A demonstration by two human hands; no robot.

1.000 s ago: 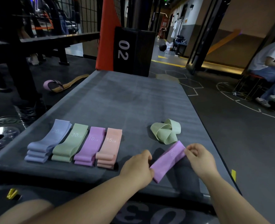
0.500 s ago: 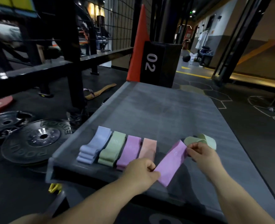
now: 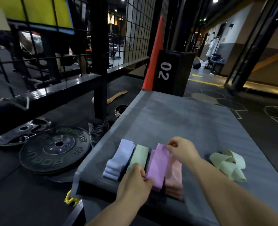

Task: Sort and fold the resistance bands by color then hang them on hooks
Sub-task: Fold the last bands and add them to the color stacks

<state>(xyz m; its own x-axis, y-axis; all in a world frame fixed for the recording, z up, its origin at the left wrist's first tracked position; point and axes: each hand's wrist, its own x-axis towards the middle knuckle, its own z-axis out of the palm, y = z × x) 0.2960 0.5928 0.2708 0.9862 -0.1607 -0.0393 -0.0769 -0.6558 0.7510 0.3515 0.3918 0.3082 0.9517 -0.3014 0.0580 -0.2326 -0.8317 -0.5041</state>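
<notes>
Fingers (image 3: 148, 180) of my left hand (image 3: 135, 181) pinch the near end of a purple band (image 3: 157, 163), and fingers (image 3: 171, 145) of my right hand (image 3: 180, 148) pinch its far end, so it is held flat between them. From the left, I see a black plate (image 3: 53, 150) lying on the floor beside the grey tabletop (image 3: 184, 124). On the tabletop's near edge sit a blue pile (image 3: 118, 159) and a green pile (image 3: 139, 155) of folded bands, side by side. The purple band comes next, low over a purple pile (image 3: 157, 187) whose near edge shows under it. A pink pile (image 3: 174, 173) lies just right of that, partly under my right wrist. One loose pale-green band (image 3: 228, 163) lies crumpled further right, apart from the piles.
</notes>
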